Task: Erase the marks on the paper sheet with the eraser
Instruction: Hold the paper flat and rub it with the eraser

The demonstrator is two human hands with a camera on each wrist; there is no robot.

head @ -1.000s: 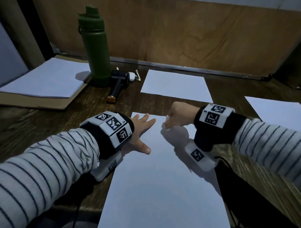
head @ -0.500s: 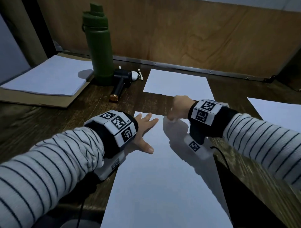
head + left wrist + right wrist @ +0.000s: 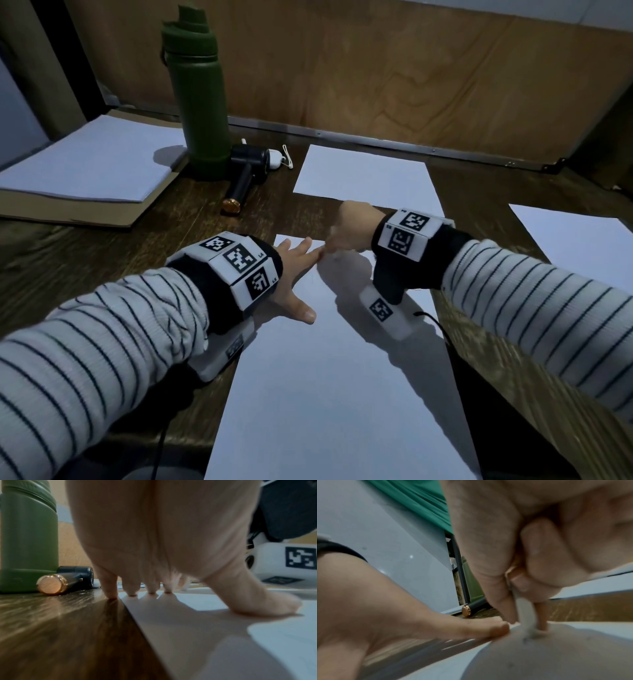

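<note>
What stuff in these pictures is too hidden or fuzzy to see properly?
- Pencil marks: in the head view the right hand covers the rubbed spot on the paper sheet; the right wrist view is blurred.
- Eraser: only a white strip shows between the fingers; its shape is hidden.
- Green bottle: its top is cut off by the left wrist view's edge.
- Left hand: the wrist strap hides part of it in the head view.
</note>
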